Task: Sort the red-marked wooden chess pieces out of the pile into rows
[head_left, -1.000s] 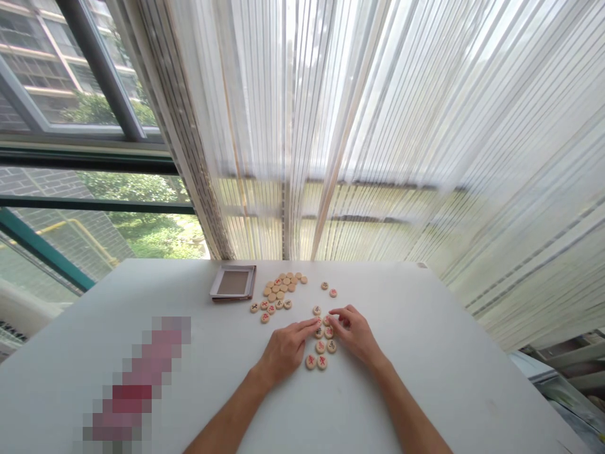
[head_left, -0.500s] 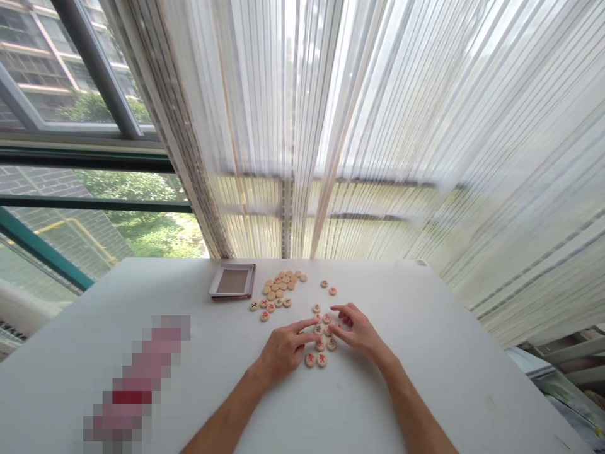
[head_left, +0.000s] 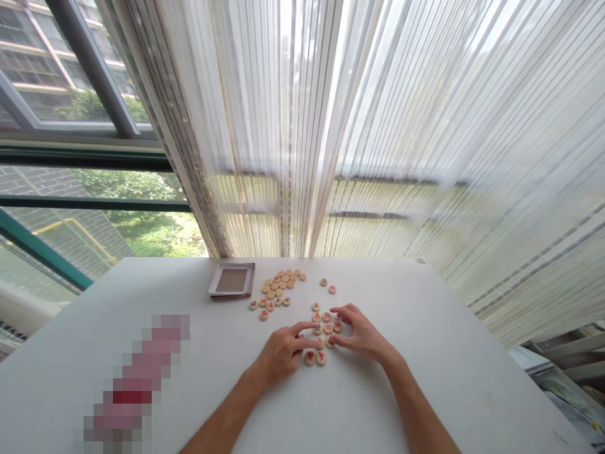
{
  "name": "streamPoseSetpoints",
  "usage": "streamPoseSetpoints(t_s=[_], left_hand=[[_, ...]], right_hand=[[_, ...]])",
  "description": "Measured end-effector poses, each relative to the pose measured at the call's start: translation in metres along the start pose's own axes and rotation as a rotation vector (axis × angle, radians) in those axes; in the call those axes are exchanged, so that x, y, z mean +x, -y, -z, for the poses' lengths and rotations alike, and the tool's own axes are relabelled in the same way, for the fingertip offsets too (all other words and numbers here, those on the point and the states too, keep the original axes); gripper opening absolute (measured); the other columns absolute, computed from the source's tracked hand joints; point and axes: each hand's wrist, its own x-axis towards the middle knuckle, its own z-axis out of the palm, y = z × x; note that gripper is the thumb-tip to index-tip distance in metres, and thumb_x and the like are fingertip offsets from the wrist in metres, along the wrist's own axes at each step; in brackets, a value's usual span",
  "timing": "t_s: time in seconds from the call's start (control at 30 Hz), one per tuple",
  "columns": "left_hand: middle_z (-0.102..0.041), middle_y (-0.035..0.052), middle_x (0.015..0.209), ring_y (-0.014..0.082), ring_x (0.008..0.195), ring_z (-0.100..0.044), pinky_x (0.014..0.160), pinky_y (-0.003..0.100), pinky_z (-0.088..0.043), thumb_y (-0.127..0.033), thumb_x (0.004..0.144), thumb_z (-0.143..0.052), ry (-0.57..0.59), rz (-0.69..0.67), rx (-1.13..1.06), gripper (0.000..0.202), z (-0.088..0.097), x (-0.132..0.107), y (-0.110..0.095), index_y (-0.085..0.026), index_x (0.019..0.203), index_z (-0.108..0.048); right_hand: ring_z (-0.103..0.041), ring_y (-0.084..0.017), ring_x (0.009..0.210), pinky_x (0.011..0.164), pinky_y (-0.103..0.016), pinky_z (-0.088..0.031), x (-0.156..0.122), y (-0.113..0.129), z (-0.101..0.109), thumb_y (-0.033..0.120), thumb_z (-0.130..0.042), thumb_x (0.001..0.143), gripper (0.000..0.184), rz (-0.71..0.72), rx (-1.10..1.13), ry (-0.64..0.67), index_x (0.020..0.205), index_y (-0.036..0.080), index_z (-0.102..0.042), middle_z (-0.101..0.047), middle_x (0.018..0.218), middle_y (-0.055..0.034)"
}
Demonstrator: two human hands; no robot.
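Round wooden chess pieces with red and black characters lie in a small cluster (head_left: pixel 324 328) on the white table (head_left: pixel 425 378). My left hand (head_left: pixel 282 351) rests on the table to the cluster's left, its fingertips touching the pieces. My right hand (head_left: pixel 362 332) rests to the right, fingers spread and touching pieces on that side. Two pieces (head_left: pixel 316 358) lie just below, between my hands. Neither hand lifts a piece.
A larger heap of pieces (head_left: pixel 278 290) lies farther back, mostly blank side up. A flat box (head_left: pixel 231 281) stands to its left. Two stray pieces (head_left: pixel 328 285) lie at the right of the heap. Sheer striped curtains hang behind the table's far edge.
My left hand's fingers have curled and drawn back a little toward me. The right hand's fingers shifted slightly over the cluster, nudging pieces.
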Motion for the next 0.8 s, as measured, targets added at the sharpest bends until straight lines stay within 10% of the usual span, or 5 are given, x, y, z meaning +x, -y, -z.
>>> streamPoseSetpoints(t_s=[0.8], left_hand=[[-0.055, -0.0041, 0.136, 0.0166, 0.098, -0.064, 0.091, 0.031, -0.047, 0.003, 0.078, -0.045, -0.003, 0.043, -0.061, 0.056, -0.0037, -0.0026, 0.0004, -0.035, 0.112, -0.067]], right_hand=[[-0.056, -0.022, 0.101, 0.096, -0.036, -0.049, -0.0009, 0.0009, -0.0009, 0.035, -0.074, 0.073, 0.053, -0.002, -0.056, 0.001, 0.123, 0.030, -0.058, -0.053, 0.112, -0.0049]])
